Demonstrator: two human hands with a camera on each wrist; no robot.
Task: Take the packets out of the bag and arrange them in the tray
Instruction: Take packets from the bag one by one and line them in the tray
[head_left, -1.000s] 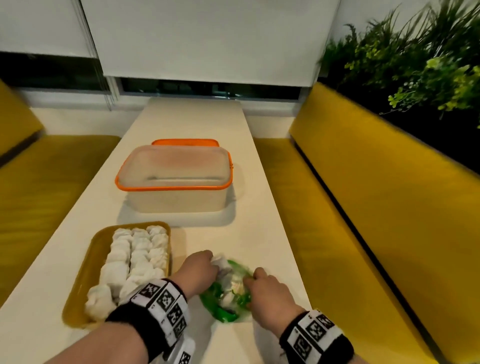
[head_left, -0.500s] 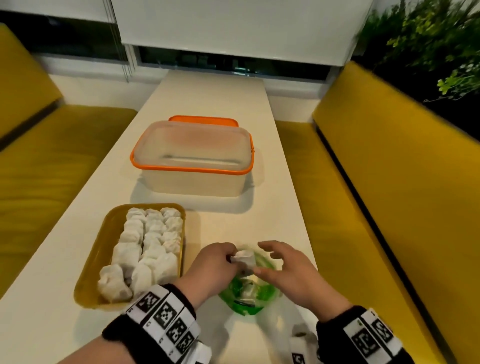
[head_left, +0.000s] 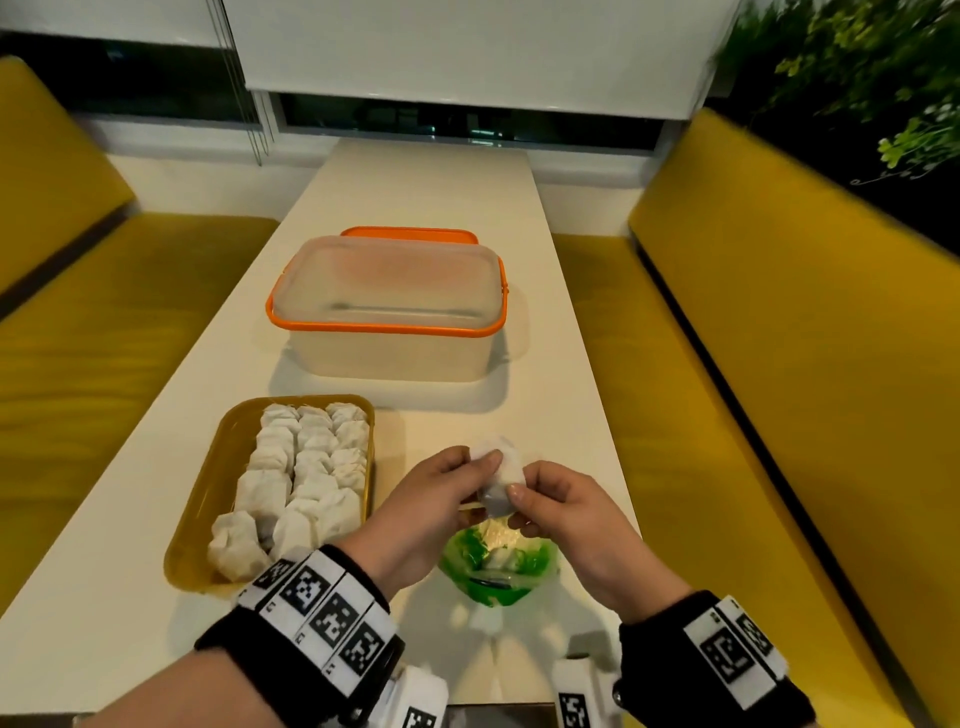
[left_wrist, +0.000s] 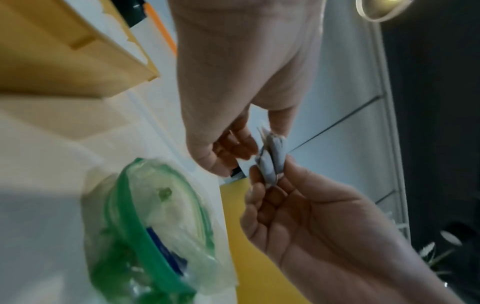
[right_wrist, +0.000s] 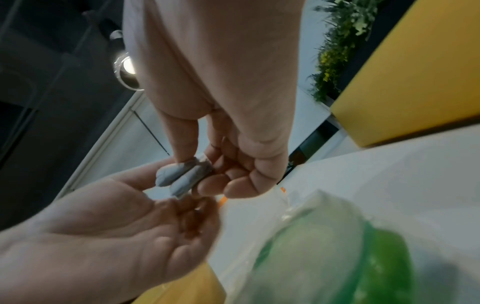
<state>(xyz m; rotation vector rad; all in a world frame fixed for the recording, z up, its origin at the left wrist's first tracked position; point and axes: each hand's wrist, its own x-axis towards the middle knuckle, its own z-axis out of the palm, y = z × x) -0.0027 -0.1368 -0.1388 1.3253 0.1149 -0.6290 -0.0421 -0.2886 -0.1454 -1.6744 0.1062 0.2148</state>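
Note:
Two small white packets are held together above the green-rimmed clear bag, which lies open on the table with more packets inside. My left hand pinches their upper left side. My right hand pinches the lower right side with thumb and fingers. In the left wrist view the packets sit edge-on between both hands, above the bag. In the right wrist view the packets show as two lobes under my thumb. The yellow tray to the left holds several white packets in rows.
A clear tub with an orange rim stands behind the tray in the middle of the white table. Yellow benches run along both sides. Plants fill the far right corner.
Both hands have risen out of the bag with the packets. My right hand, with fingers spread half a second ago, now pinches the packets together with the left.

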